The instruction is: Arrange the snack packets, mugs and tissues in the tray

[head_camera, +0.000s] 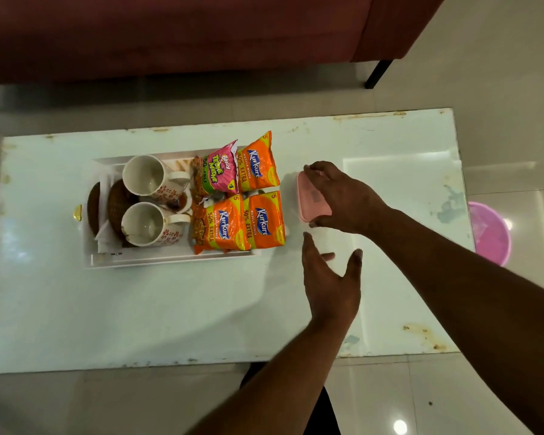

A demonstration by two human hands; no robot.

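Already the white tray point(107, 260) at centre-left of the frame holds two mugs point(145, 175), four snack packets point(258, 166) in its right half, brown round coasters point(117, 202) and white tissues point(106, 235) at its left end. Just right of the tray, the right hand point(339, 196) rests over a pink box point(311, 199), fingers curled on its edges. Below it, the left hand point(330, 277) hovers spread and empty above the white tabletop point(139, 309). A pink bucket point(490, 232) stands on the floor at far right.

Bare table point(139, 309) lies open before the tray point(170, 260); packets point(258, 171) crowd its right end.
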